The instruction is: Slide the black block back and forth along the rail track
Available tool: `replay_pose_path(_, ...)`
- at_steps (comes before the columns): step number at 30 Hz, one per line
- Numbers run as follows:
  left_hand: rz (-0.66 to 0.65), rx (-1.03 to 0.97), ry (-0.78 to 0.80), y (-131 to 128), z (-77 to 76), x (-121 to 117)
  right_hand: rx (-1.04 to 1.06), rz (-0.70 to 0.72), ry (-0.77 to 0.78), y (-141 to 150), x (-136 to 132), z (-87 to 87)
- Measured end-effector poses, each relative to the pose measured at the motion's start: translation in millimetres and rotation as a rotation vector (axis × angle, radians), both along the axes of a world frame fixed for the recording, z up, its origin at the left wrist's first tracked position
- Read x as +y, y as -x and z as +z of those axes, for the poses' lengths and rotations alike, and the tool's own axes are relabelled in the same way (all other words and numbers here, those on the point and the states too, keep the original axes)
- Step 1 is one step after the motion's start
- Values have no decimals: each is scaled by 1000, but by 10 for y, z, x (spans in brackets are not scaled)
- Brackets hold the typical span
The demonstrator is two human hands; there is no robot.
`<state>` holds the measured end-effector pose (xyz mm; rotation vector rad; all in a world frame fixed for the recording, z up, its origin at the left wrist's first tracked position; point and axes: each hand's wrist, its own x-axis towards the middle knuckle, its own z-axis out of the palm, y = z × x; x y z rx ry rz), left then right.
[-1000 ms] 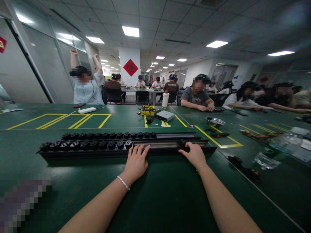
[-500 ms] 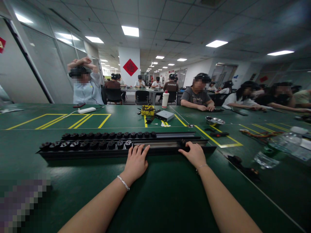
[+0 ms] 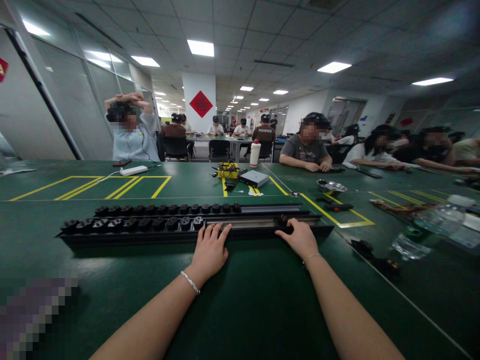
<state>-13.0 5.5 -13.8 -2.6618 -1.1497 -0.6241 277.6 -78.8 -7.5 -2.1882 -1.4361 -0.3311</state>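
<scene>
A long black rail [image 3: 255, 233] lies crosswise before me, with a row of round black socket-like modules [image 3: 157, 223] along its left part. My left hand [image 3: 211, 250] is open, its spread fingers resting on the rail's near edge beside the rightmost module of that row. Near the rail's right end, my right hand [image 3: 300, 239] has thumb and fingers closed round a small black module [image 3: 281, 220], which is partly hidden by the hand. Behind runs a second rail [image 3: 275, 207] with a similar row of modules [image 3: 183, 209].
The green table [image 3: 240, 315] carries yellow tape lines. Beyond the rails are a yellow box [image 3: 228, 170], a grey box [image 3: 254, 178] and a white cup [image 3: 254, 154]. At right are a metal bowl [image 3: 332, 186], a water bottle [image 3: 427, 230] and black parts [image 3: 377, 257]. People sit across the table.
Both of my hands and the rails stay in place. Across the table, the person at left has shifted the raised arms slightly.
</scene>
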Motion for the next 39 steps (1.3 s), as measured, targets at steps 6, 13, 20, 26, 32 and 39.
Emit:
replay_pose_path(6,-1,-5,3,2,12,-11,-5,-14,21,-1,5,8)
replay_pose_path(13,-2,0,15,2,13,-4,-15,-35,20,-38,10,-39)
replay_pose_path(20,0,0,13,2,18,-9,-25,18,12,-83,-5,-35)
replay_pose_path(26,-6,-4,4,-1,8,-5,-36,17,-2,-76,-12,-17)
replay_pose_path(32,8,5,1,-1,11,-10,-44,-8,-14,-75,-10,-13)
replay_pose_path(39,2,3,-1,1,4,-3,-37,-3,-40,-94,-3,-32)
